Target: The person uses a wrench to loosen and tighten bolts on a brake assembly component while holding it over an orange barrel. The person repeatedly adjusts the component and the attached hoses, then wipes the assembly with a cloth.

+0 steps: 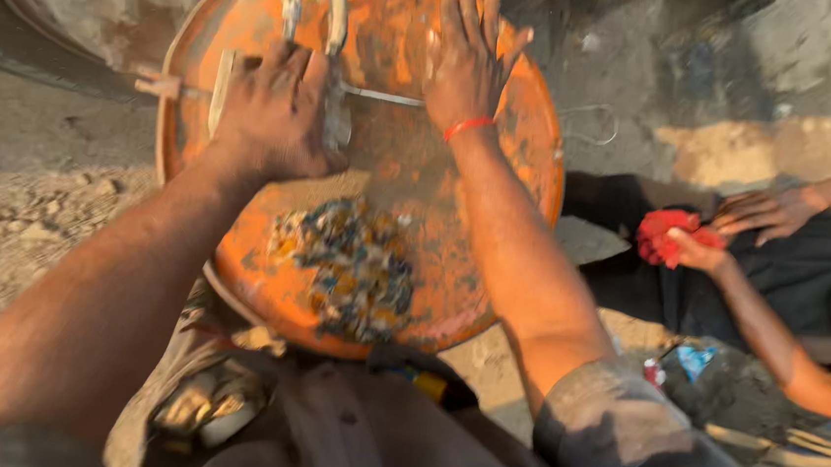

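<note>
My left hand (277, 109) is closed over a metal tool (331, 108) that lies across the upper part of the round orange disc (472, 268), fingers wrapped tight around it near the disc's eleven o'clock. My right hand (468, 65) lies flat at about one o'clock, fingers spread wide and holding nothing, only pressing on the rusty face. The disc leans against my lap, its lower half carrying a patch of torn, faded label (353, 268). A thin rod (382, 95) runs between my two hands. At three o'clock another person's hands (732, 229) hold a red cloth (667, 236) over the dirt ground (22, 212). I judge the risk lies in the grip: the surface looks dusty and flaked, so my flat palm could slide, the disc could tip off my lap, and the tool could jump toward my knuckles.
</note>
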